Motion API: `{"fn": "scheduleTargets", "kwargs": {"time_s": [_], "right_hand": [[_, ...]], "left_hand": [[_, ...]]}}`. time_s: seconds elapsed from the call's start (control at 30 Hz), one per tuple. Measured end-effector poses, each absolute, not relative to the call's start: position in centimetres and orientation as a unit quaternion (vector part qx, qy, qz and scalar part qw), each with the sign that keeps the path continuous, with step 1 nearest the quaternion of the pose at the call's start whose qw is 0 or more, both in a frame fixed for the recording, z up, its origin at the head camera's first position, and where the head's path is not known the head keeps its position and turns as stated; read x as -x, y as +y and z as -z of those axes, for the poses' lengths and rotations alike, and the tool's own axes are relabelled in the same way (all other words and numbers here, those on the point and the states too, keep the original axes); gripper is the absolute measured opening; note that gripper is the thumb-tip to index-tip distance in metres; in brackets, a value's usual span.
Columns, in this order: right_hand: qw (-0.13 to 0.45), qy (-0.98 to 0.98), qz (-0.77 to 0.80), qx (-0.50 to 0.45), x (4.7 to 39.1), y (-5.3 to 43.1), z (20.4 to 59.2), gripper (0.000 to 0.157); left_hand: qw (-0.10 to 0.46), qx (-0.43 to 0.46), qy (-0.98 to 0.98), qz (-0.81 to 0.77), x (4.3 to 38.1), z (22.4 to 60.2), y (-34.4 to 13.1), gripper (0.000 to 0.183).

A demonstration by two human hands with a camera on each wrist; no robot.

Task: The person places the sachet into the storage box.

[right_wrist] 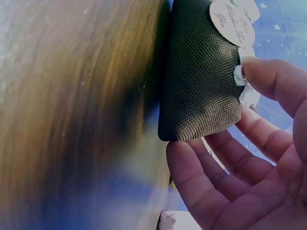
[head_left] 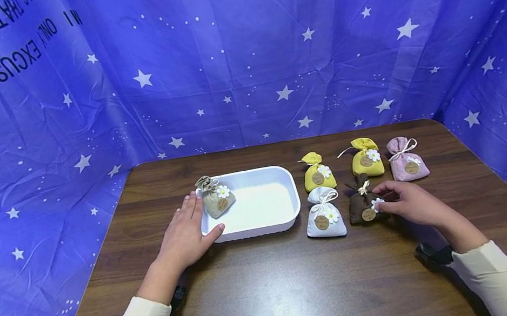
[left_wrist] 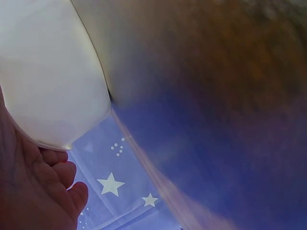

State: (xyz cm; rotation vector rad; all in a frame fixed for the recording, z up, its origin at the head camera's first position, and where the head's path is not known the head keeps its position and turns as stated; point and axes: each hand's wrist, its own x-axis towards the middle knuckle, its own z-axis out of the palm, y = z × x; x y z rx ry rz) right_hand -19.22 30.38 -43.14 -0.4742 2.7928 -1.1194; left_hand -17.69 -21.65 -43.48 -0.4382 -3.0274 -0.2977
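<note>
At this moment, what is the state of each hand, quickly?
Left hand: open, touching the white tray.
Right hand: closed, holding the dark brown pouch between thumb and fingers.

Head view high, wrist views close

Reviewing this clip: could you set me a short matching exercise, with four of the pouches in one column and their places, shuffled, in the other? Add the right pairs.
1. beige pouch
2. dark brown pouch
3. pink pouch
4. white pouch

A. farthest right of the pouches in the head view
B. between the thumb and fingers of the right hand
C. just in front of a yellow pouch, on the person's side
D. inside the white tray, at its left end

Pairs: 1-D, 2-B, 3-A, 4-C
</note>
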Motion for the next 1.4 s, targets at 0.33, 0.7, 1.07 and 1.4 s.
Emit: {"fn": "scheduleTargets", "kwargs": {"time_s": [0.33,0.7,1.07,1.4], "right_hand": [[0.028,0.920,0.354,0.168,19.2,30.2,42.9,0.024],[0.020,0.912,0.370,0.174,19.3,29.7,41.6,0.027],[0.014,0.905,0.382,0.186,20.2,28.9,40.5,0.029],[0.007,0.906,0.377,0.194,20.8,27.7,39.1,0.029]], "left_hand": [[0.032,0.142,-0.985,0.096,17.7,43.4,-21.6,0.098],[0.028,0.141,-0.985,0.095,17.8,43.4,-21.6,0.098],[0.037,0.142,-0.985,0.095,17.7,43.5,-21.7,0.098],[0.033,0.142,-0.985,0.096,17.7,43.4,-21.6,0.098]]}}
